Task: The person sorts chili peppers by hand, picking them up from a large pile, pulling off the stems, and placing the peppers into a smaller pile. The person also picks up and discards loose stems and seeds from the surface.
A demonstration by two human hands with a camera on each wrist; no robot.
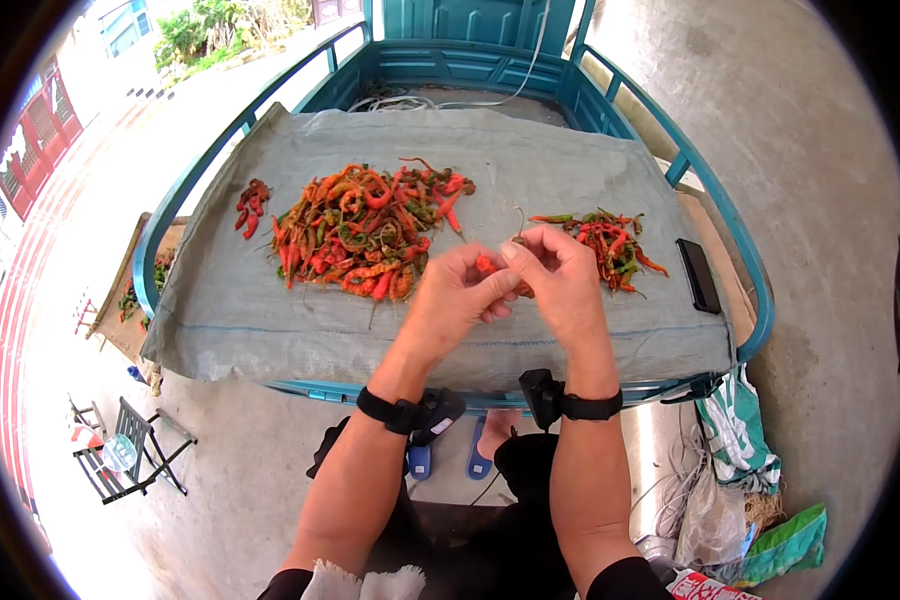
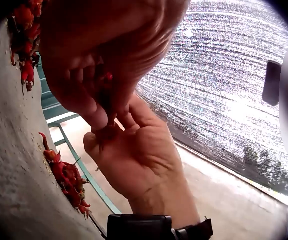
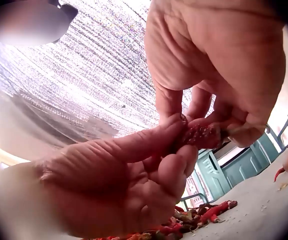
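Observation:
Both hands meet above the grey cloth (image 1: 240, 340), between two heaps of chili peppers. The left hand (image 1: 453, 300) pinches a red pepper (image 1: 486, 265) between thumb and fingers. The right hand (image 1: 564, 285) grips a pepper at its stem end, thumb against the forefinger. A wrinkled dark red pepper (image 3: 201, 136) spans the fingers of both hands in the right wrist view. The large heap (image 1: 355, 230) lies left of the hands, the smaller heap (image 1: 610, 245) just right of them. Fingers partly hide what is held.
A small group of peppers (image 1: 253, 207) lies at the cloth's left. A black phone (image 1: 698, 275) rests near its right edge. Blue-green rails (image 1: 670, 130) surround the cart bed. Below left stands a folding chair (image 1: 135, 450); bags (image 1: 740, 430) lie at the lower right.

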